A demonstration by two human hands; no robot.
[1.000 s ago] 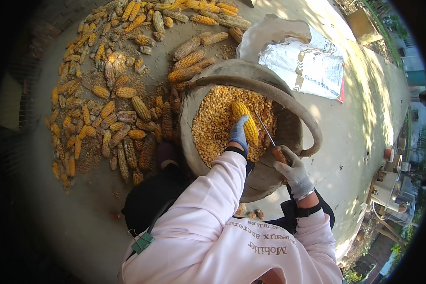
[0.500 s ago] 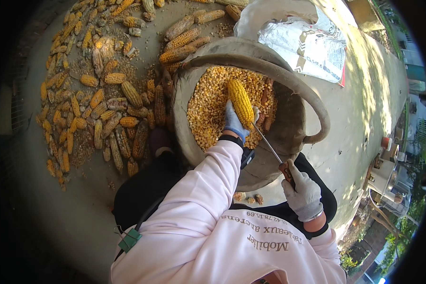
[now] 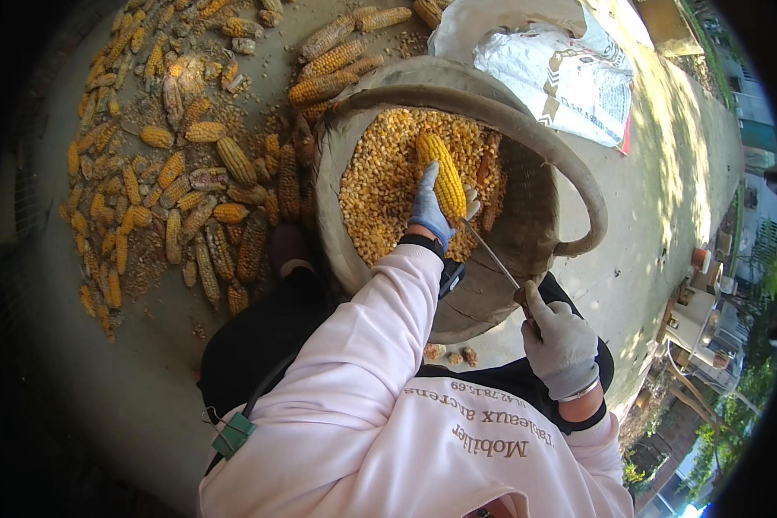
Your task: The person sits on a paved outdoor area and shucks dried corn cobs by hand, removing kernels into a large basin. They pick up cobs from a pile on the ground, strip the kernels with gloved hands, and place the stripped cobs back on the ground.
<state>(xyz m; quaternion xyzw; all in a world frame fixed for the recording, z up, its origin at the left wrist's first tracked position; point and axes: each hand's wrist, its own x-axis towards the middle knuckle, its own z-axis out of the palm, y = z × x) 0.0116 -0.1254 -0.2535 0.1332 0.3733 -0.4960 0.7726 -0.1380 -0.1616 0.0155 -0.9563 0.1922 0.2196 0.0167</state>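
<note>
Single head-worn fisheye view, from close above, steeply down into the basket [image 3: 528, 207].

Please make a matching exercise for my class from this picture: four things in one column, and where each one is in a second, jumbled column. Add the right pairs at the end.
Things
1. Large bright-yellow cob
2. Tool with a thin metal shaft
3. Heap of loose kernels
4. White sack

Places
A. Inside the basket
B. On the ground, toward the picture's upper right
C. Held in the gloved right hand
D. Held in the gloved left hand

Right pairs
1-D
2-C
3-A
4-B
</note>
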